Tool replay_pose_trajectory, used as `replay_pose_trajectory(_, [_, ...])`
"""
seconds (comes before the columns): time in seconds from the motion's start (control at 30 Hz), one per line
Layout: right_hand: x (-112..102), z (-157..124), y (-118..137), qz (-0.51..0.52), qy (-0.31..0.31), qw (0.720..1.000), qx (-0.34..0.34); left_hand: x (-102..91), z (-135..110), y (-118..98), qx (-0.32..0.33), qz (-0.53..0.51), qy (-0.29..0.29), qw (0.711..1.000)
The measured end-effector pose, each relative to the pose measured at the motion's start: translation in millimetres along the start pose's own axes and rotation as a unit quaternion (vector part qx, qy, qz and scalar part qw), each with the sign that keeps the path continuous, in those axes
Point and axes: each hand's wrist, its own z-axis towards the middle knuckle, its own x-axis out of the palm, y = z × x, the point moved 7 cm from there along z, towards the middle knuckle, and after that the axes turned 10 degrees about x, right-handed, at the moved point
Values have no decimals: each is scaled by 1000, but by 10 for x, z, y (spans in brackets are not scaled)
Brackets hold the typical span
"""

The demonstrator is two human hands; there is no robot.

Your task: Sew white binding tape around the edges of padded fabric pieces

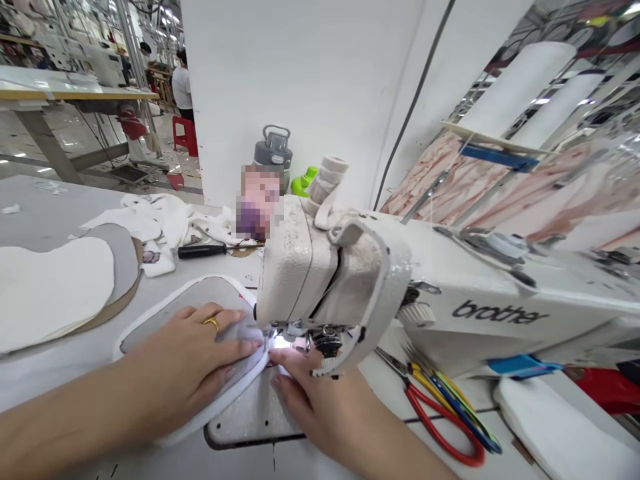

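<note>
Left hand laid open on cloth panel; right hand at its edge, can't tell if pinching.
Panel's by the sewing machine; I'd keep the white edging flat, fingers back. Curved bar partly blocks right hand. Screwdriver, scraps beyond; scissors right.

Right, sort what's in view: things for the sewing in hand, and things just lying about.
In use:
white-edged gray fabric, under the left hand, its edge at the right hand
sewing machine

Apparently just lying about:
red-handled scissors
black-handled tool
gray-lidded bottle
crumpled fabric
</note>
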Motion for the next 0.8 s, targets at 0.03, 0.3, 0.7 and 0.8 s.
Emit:
replay_pose_trajectory(0.03, [0, -2, 3, 2, 4, 1000, 2, 6, -3, -19, -10, 2, -3, 1000])
replay_pose_trajectory(0.3, [85, -17, 7, -15, 35, 999, 5, 102, -28, -197, -29, 51, -43, 997])
replay_pose_trajectory(0.7, [25, -41, 90, 17, 60, 998, -22, 190, -28, -221, -63, 4, -49, 997])
replay_pose_trajectory(0.8, [60, -30, 65, 14, 66, 998, -2, 94, -85, -145, -51, -55, -11, 997])
